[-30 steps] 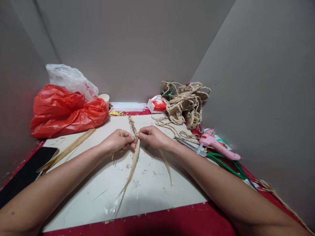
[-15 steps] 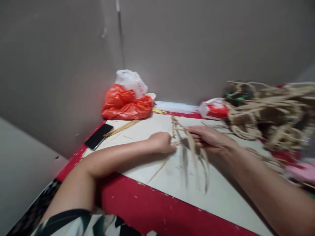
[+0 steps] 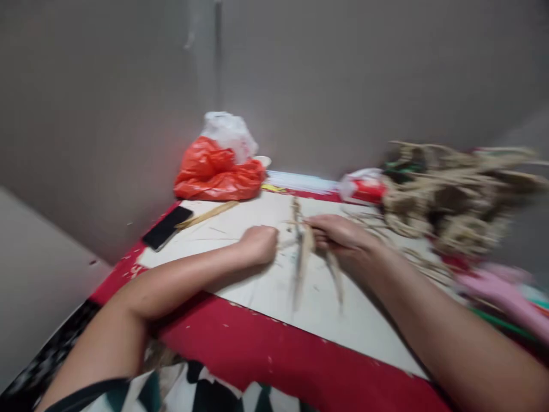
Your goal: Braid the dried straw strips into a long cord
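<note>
Left hand (image 3: 259, 245), curled, sits farther from the pale fibre strips (image 3: 305, 252) than half a second ago; blur prevents determining its grip. Right hand (image 3: 337, 232) pinches the strips over the tabletop (image 3: 266, 343).

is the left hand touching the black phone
No, the phone lies farther left, and white board shows between it and the left hand.

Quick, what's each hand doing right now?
Left hand: closed; blur hides whether it holds anything.
Right hand: closed, holding pale strips.
</note>
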`<state>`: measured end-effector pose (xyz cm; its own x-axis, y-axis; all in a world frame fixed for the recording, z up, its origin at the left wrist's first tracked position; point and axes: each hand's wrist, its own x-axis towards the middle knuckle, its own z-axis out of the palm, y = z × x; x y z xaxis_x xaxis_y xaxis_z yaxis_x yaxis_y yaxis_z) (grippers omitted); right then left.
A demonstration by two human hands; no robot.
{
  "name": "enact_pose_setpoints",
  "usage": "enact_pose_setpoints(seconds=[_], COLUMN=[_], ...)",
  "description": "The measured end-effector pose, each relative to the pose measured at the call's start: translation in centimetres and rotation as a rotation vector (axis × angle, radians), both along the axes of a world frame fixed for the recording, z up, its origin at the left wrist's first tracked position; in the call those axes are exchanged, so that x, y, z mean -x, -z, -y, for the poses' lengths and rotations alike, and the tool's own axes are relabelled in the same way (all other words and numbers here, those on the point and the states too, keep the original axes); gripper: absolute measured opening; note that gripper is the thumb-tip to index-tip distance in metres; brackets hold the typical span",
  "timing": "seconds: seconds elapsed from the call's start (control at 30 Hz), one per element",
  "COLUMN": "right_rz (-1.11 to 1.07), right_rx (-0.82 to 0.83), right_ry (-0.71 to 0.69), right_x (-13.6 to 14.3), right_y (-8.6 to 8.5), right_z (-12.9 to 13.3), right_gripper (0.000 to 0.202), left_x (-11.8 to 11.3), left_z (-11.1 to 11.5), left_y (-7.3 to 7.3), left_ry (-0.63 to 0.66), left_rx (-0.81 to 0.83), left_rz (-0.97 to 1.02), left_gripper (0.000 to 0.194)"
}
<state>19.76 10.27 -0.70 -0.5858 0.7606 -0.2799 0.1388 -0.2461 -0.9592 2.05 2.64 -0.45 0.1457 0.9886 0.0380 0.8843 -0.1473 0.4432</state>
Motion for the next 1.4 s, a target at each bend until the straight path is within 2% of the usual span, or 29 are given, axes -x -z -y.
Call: enact_pose_setpoints(seconds=[0.07, 0.17, 0.27, 0.33, 0.43, 0.5, 0.6, 0.7, 0.77, 0.93, 1.07, 1.23, 1.4], right_rz=[-0.069, -0.097, -0.070, -0.032, 0.034, 0.054, 0.039, 0.042, 0.042, 0.011, -0.016, 0.004, -0.001], right_rx=[0.079, 0.069, 0.004, -0.039, -0.105, -0.138, -0.156, -0.160, -0.153, -0.116, -0.096, -0.092, -0.081], right_ry=[0.015, 0.028, 0.050, 0.057, 0.079, 0.085, 0.076, 0.081, 0.093, 0.120, 0.118, 0.109, 0.129], right_x=[-0.1, -0.4, -0.5, -0.3, -0.1, -0.1, -0.3, -0.4, -0.4, -0.3, -0.3, -0.1, 0.0], right_y=[-0.3, -0.3, -0.2, -0.2, -0.1, 0.0, 0.2, 0.3, 0.2, -0.1, -0.1, 0.0, 0.1], right_z=[-0.4, -1.2, -1.3, -1.1, -0.9, -0.9, -1.1, -1.3, -1.3, -1.1, -0.9, -0.7, -0.6], right_gripper=[0.041, 0.040, 0.037, 0.036, 0.035, 0.034, 0.033, 0.031, 0.031, 0.031, 0.029, 0.026, 0.029], left_x=[0.6, 2.4, 4.7, 5.5, 4.9, 3.3, 0.7, -0.8, -1.1, -1.1, -1.5, -1.7, -1.5], left_z=[-0.9, -2.8, -4.5, -5.1, -5.2, -4.9, -4.3, -4.4, -4.7, -5.0, -5.0, -5.3, -5.2], left_y=[0.1, -0.5, -2.4, -4.0, -5.3, -5.1, -3.7, -2.4, -2.0, -1.7, -1.6, -0.7, 0.1], left_ry=[0.051, 0.106, -0.017, -0.107, -0.132, -0.054, 0.041, 0.004, -0.037, -0.072, -0.104, -0.053, 0.035], left_rx=[-0.022, -0.035, -0.004, -0.017, 0.063, 0.196, 0.375, 0.543, 0.597, 0.529, 0.555, 0.543, 0.438], left_rz=[0.035, 0.083, 0.399, 0.676, 0.906, 0.921, 0.854, 0.940, 0.994, 1.013, 1.011, 0.868, 0.731], left_gripper=[0.013, 0.011, 0.003, 0.008, 0.014, 0.013, 0.008, 0.008, 0.010, 0.011, 0.030, 0.004, 0.028])
